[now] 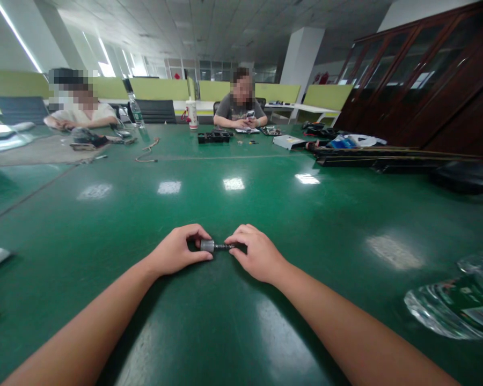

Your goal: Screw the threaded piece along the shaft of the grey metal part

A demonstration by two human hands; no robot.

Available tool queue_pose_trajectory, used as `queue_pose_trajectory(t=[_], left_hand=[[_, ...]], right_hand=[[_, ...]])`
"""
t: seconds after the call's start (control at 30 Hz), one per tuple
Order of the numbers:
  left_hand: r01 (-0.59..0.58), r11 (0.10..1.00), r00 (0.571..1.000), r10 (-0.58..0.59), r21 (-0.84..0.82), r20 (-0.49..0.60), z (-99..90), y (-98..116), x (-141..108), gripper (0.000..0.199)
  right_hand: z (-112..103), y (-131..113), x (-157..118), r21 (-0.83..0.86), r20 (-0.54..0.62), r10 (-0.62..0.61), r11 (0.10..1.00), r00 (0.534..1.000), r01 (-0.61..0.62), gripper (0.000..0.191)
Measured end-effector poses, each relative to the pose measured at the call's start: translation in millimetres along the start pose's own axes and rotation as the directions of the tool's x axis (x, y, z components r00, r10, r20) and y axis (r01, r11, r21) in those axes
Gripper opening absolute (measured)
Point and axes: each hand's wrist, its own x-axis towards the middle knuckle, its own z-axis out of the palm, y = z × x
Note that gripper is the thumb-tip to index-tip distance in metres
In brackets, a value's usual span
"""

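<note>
A small grey metal cylinder with a thin, dark, screw-like shaft (207, 245) lies level between my hands, just over the green tabletop. My left hand (179, 249) curves around the cylinder end, thumb below and fingers above. At the opposite end, my right hand (255, 252) pinches the shaft's tip between thumb and fingers. The tip itself is hidden by those fingers. Whether the part is one piece or two joined pieces, I cannot tell.
On the green table (185, 203), a large water bottle (454, 305) lies at right. Long dark bars (386, 156) and a white box (288, 142) are farther back. A black part (214, 138) and a cord (146, 151) lie across from me. Two people sit at the far side.
</note>
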Motion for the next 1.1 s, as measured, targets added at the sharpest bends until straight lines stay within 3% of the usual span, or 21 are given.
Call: queue_pose_trajectory(t=[0.27, 0.47, 0.73, 1.1], left_hand=[[-0.028, 0.999, 0.999, 0.029, -0.037, 0.026, -4.3, 7.7, -0.9, 0.028], [-0.007, 1.0, 0.999, 0.007, -0.017, 0.035, -2.7, 7.3, -0.1, 0.031], [-0.01, 1.0, 0.999, 0.009, 0.008, 0.035, -1.5, 5.1, 0.3, 0.029], [-0.007, 1.0, 0.999, 0.007, 0.012, 0.034, -1.0, 4.9, -0.9, 0.028]], right_hand=[[4.1, -2.7, 0.4, 0.057, 0.034, -0.021, 0.998, 0.999, 0.019, 0.023], [4.0, -4.2, -1.0, 0.096, 0.001, 0.041, 0.995, 0.999, -0.041, 0.032], [5.2, -3.4, -0.6, 0.045, 0.028, -0.03, 0.999, 0.999, 0.029, 0.022], [3.7, -4.8, 0.8, 0.047, 0.039, -0.009, 0.999, 0.999, 0.007, 0.018]])
